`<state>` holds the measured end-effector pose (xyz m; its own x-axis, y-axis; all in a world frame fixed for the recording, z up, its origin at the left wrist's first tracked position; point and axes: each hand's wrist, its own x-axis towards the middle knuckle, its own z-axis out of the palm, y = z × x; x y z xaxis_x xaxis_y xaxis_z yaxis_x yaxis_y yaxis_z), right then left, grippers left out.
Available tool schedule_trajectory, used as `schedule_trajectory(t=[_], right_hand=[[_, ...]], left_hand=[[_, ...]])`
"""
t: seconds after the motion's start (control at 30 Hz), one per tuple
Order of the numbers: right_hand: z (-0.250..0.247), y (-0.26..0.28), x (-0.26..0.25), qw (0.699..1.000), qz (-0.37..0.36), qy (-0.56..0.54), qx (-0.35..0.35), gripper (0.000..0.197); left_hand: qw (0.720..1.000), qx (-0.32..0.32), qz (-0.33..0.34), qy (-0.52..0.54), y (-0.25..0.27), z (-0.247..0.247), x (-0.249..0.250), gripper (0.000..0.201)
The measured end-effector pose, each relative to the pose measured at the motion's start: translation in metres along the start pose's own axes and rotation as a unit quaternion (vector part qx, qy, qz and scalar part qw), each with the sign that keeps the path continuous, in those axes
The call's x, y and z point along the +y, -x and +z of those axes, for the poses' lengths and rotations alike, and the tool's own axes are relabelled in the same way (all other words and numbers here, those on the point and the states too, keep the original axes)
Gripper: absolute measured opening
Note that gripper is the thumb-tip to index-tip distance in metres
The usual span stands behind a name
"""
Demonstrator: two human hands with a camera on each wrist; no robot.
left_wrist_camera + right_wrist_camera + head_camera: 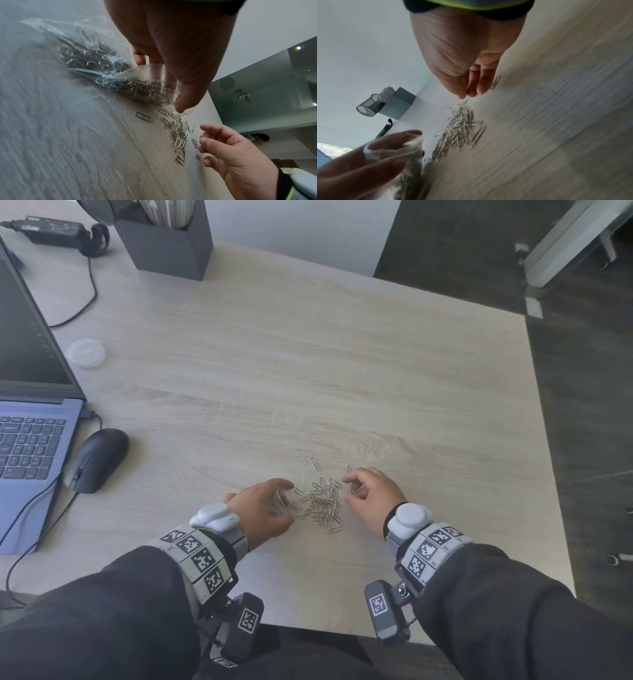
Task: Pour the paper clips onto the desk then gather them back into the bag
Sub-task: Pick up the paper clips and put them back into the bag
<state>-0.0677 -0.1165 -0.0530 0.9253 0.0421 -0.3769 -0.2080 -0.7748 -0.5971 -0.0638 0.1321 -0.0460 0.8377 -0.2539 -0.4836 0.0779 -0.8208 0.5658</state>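
The paper clips (323,503) are thin silver wire loops, lying in a loose heap on the pale wood-grain desk (308,364), near its front edge. A few strays lie apart from the heap, one at about 12 o'clock from it (314,463) and one at 5 o'clock (335,530).

At 9 o'clock of the heap, the left hand (263,510) has its thumb and fingers (184,102) curled round the open mouth of the clear plastic bag (82,54), holding it open toward the heap. The bag lies along the desk under that hand, and it already holds a dense mass of clips, with the nearest loose ones touching or just beside its mouth.

At 3 o'clock of the heap, the right hand (371,493) hovers low, its fingers (479,83) loosely curled with thumb and fingertips drawn near together. A clip (354,491) shows just under them; whether it is actually pinched cannot be told, as the right wrist view is blurred.

Further out, at 9 o'clock, sit a black mouse (97,460) and an open laptop (30,412). A clear round lid (86,352) lies at 10 o'clock, and a dark grey box holder (168,241) stands at 11 o'clock.
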Motion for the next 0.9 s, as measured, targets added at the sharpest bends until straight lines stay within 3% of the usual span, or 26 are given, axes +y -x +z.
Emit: schedule_trajectory(t=[0.1, 0.33, 0.6, 0.7, 0.77, 0.9], right_hand=[[-0.013, 0.002, 0.019, 0.999, 0.039, 0.019, 0.032, 0.028], [-0.014, 0.005, 0.021, 0.995, 0.073, 0.069, 0.002, 0.025], [0.01, -0.007, -0.013, 0.998, 0.004, 0.041, -0.041, 0.021], [0.005, -0.006, -0.013, 1.0, -0.003, 0.004, 0.015, 0.024], [-0.001, -0.006, -0.008, 0.999, 0.018, 0.021, 0.045, 0.034], [-0.003, -0.006, -0.001, 0.993, 0.068, 0.095, -0.005, 0.081]], left_hand=[[1.0, -0.004, -0.001, 0.008, -0.001, 0.0, -0.002, 0.052], [1.0, -0.002, 0.001, 0.015, -0.002, 0.002, -0.004, 0.051], [1.0, 0.004, -0.004, 0.015, -0.001, 0.001, -0.005, 0.051], [1.0, -0.001, -0.005, 0.018, -0.001, 0.0, -0.006, 0.052], [1.0, 0.001, -0.004, 0.018, 0.0, 0.0, -0.007, 0.051], [1.0, 0.004, -0.007, 0.018, 0.0, 0.001, -0.009, 0.05]])
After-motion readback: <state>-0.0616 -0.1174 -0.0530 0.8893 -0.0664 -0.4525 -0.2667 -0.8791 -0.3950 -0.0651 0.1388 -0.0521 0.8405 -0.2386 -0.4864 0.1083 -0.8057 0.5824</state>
